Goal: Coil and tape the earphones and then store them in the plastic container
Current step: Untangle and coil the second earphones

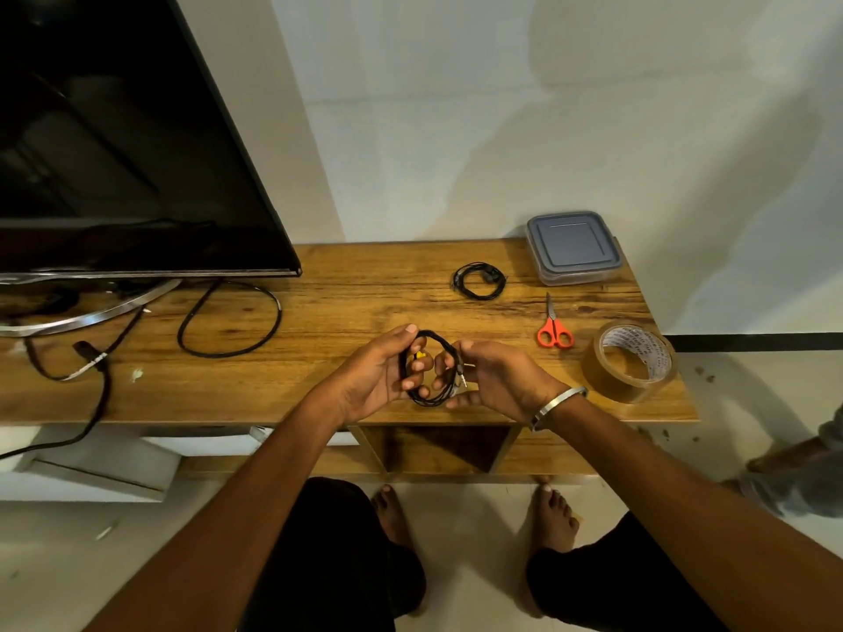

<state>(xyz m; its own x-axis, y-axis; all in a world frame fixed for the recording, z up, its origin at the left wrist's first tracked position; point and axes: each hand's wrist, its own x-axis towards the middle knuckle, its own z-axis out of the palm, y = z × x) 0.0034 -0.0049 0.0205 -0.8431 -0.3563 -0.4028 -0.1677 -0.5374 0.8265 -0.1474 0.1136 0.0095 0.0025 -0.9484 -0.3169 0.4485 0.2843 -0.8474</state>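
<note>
Soft, even indoor light is filling the head view; the source is not showing. The wall (502, 107) is carrying broad faint shadows. The TV (114, 130) is reading near black, reflecting dim shapes. The table (342, 289) is giving off mild sheen near its back edge. Wide-angle distortion is bending lines toward the frame edges. Focus is holding sharp at centre, softening slightly at the corners.

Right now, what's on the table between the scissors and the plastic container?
Nothing: in the head view the wood between the orange-handled scissors and the lidded plastic container is bare. A second coiled black earphone lies off to the container's left, outside that stretch.
</note>
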